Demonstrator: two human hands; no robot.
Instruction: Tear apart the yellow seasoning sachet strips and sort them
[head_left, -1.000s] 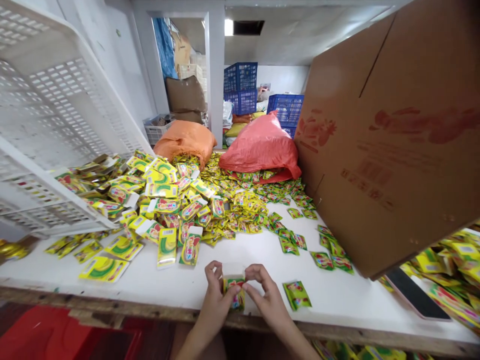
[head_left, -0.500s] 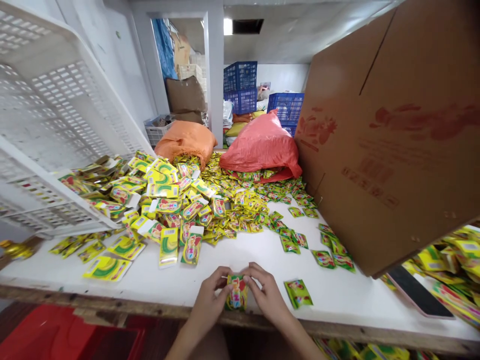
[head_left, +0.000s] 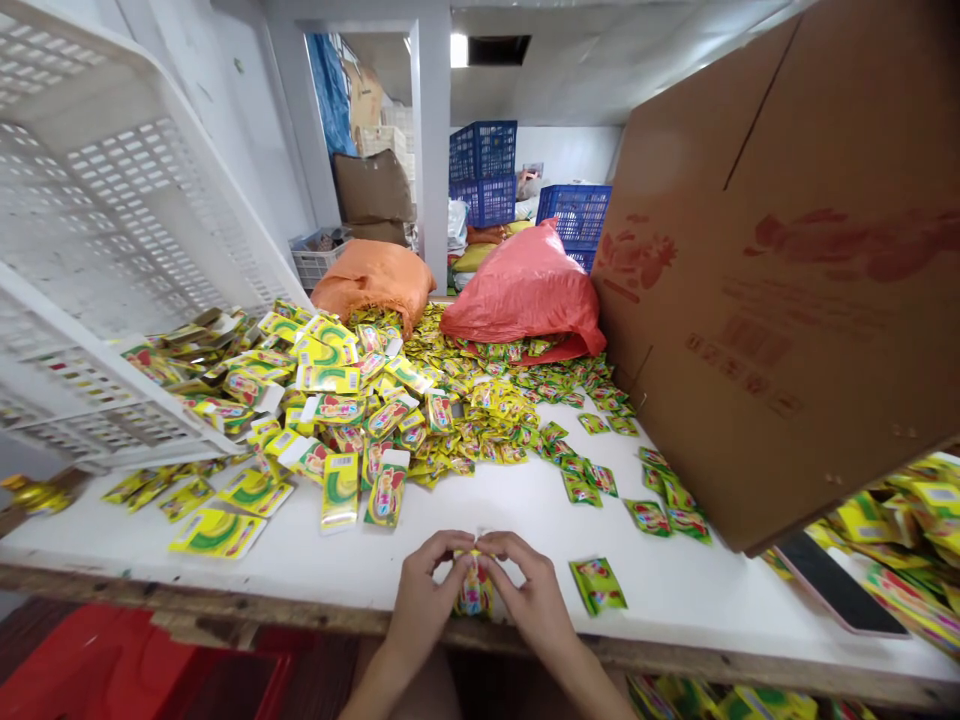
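Note:
Both my hands meet at the table's front edge around one small yellow-green candy box (head_left: 474, 594). My left hand (head_left: 430, 590) pinches its upper left side, and my right hand (head_left: 525, 588) pinches the upper right. Fingertips and thumbs come together at the box's top end and cover the flap. A green sachet (head_left: 597, 585) lies flat on the white table just right of my right hand. Beyond my hands, to the left, flat candy boxes (head_left: 340, 490) lie loose, some with white flaps out. Behind them spreads a heap of small yellow and green sachets (head_left: 495, 405).
A tilted white plastic crate (head_left: 161, 200) stands at the left. A large cardboard box (head_left: 787, 290) leans over the right side, with a phone (head_left: 840, 590) by its lower edge. Orange (head_left: 375, 278) and red sacks (head_left: 525, 290) lie at the back. A red stool (head_left: 97, 665) is below.
My fingers have drawn together over the top of the candy box, covering its upper end. The view has shifted very slightly; the piles lie as before.

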